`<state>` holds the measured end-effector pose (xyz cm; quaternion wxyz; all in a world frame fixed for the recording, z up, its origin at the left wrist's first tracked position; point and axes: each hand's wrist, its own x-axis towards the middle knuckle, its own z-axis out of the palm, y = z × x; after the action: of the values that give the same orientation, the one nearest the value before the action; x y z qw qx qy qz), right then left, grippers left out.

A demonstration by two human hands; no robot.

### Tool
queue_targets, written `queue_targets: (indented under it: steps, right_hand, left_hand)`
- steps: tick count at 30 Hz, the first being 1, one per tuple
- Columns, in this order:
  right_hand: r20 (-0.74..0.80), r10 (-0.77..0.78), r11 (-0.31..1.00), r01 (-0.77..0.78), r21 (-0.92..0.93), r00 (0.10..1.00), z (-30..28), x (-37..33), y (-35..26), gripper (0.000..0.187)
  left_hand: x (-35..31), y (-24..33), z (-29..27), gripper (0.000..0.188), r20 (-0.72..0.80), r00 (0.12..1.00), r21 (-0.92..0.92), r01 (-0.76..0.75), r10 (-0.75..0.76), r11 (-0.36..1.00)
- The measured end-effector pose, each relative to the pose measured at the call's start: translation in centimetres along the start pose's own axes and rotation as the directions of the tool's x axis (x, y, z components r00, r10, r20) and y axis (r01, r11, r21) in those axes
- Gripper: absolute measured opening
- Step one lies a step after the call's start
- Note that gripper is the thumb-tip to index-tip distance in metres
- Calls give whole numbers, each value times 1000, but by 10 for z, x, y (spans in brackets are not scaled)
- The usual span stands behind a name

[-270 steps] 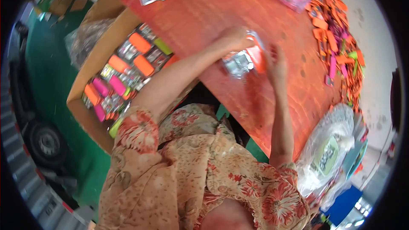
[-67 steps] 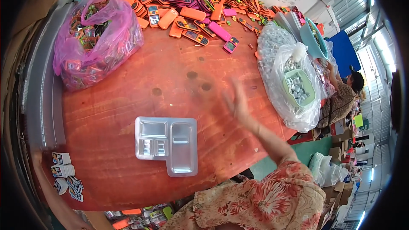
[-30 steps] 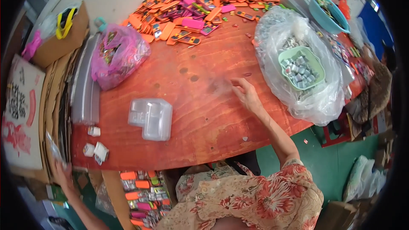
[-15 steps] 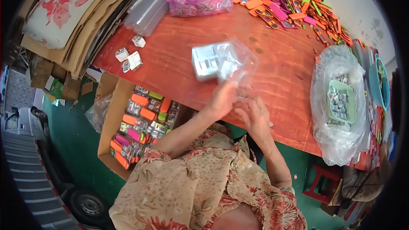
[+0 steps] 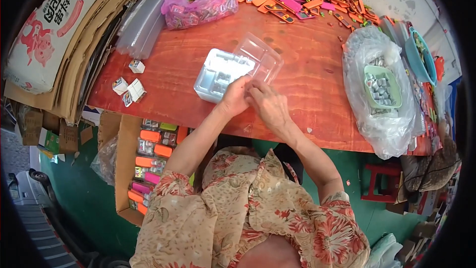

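Observation:
A clear plastic blister shell [image 5: 268,61] is tilted at the middle of the table, overlapping the right side of a stack of shiny clear moulded trays [image 5: 206,80]. At the shell's near edge, the fingers of my left hand [image 5: 235,97] are closed in a pinch on it. My right hand [image 5: 270,104] meets the left there, its fingers bent and pressed together at the same edge. What lies between the right fingertips is too small to make out.
Small white boxes [image 5: 135,91] sit at the left, by stacked cardboard [image 5: 82,34]. A pink bag [image 5: 201,7] and a heap of orange toy phones [image 5: 290,2] lie at the back. A green basket [image 5: 383,87] stands right. A carton [image 5: 127,159] of packed pieces is below left.
The clear shell has swung from a blurred, raised position to rest against the tray stack. My hands have drawn together at its near edge. The whole view has shifted somewhat.

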<state>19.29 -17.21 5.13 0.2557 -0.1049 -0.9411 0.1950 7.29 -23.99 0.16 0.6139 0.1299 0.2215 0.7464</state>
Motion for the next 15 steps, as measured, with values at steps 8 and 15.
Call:
queue_targets:
  steps: [8, 15]
  right_hand:
    - [195, -129, 914, 40, 403, 972, -9, 28, 47, 10]
    - [-156, -64, 998, 62, -13, 986, -72, 29, 83, 6]
  left_hand:
    - [15, -4, 20, 29, -14, 999, 44, -49, 50, 998]
    - [21, -36, 0, 34, -152, 975, -27, 158, -161, 987]
